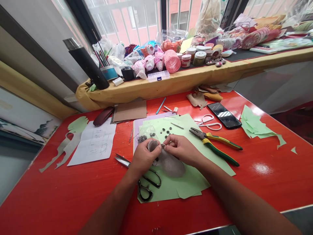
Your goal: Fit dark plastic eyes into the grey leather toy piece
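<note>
My left hand is closed on a thin grey piece of leather-like material, whose rounded end spreads below my fingers over the green paper. My right hand pinches at its edge, thumb and fingertip meeting my left thumb. Between the fingertips shows a small dark round piece, too small to name surely. Small black snap buttons lie just beyond my hands, and a clear bag with more of them sits behind my left hand. Black-handled scissors rest beside my left wrist.
Pliers, white-handled scissors and a phone lie on the right. A printed sheet and a dark mouse are on the left. Paint jars and a black flask crowd the windowsill.
</note>
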{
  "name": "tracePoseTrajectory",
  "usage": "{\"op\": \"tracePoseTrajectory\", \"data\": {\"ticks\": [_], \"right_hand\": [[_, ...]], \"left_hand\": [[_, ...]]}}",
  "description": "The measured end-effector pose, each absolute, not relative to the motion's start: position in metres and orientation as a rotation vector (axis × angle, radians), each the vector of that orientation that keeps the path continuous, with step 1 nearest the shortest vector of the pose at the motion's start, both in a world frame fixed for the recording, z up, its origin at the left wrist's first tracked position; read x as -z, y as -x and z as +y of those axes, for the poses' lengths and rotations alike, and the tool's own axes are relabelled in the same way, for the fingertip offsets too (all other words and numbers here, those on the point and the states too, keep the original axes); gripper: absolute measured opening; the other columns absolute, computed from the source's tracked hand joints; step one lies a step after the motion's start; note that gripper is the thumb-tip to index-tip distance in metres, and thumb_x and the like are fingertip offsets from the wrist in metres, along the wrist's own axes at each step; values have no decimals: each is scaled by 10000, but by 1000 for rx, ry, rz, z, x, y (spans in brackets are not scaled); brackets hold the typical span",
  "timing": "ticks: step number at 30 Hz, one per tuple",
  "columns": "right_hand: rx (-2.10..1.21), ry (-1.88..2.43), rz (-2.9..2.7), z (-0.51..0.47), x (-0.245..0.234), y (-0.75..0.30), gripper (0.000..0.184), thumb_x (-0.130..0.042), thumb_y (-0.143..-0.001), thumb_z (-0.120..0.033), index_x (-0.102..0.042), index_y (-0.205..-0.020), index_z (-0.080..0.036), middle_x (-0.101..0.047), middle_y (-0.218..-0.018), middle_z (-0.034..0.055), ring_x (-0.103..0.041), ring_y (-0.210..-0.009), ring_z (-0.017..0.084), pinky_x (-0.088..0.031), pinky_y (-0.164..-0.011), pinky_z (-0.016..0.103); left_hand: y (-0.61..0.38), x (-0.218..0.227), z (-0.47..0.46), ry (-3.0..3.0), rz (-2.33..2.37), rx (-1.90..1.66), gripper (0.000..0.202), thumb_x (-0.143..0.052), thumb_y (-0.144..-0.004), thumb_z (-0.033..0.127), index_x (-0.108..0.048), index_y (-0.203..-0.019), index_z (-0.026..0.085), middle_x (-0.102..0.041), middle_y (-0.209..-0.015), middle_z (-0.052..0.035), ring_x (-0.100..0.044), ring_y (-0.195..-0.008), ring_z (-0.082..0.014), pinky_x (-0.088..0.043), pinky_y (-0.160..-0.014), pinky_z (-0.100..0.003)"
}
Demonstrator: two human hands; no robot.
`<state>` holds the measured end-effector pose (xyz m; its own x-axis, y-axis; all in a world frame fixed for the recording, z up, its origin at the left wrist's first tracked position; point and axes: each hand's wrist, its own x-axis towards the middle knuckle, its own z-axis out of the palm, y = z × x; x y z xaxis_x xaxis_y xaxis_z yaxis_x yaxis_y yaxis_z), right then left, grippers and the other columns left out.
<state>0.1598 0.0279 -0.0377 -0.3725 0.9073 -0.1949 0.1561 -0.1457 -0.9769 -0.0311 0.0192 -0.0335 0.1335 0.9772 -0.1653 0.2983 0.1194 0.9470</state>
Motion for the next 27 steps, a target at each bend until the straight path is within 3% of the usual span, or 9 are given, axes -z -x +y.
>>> {"op": "tracePoseTrajectory", "data": {"ticks": [14,27], "right_hand": [[-1396,1214,-1630,27,36,-161,203,-657,-918,-389,-672,-870,-192,-578,-665,-19,-441,-606,138,-322,-540,254],[-1325,1309,-1628,23,35,-153,122,-637,-845,-303,-578,-775,-221,-503,-583,-68,-422,-553,129,-315,-516,259]], "left_hand": [[32,32,20,-1346,1362,-886,268,-732,-800,428,-668,-842,172,-546,-712,24,-472,-661,-137,-394,-583,-233],[27,37,14,-1489,1457,-863,171,-687,-840,359,-643,-822,194,-526,-684,42,-463,-647,-135,-375,-577,-234]]}}
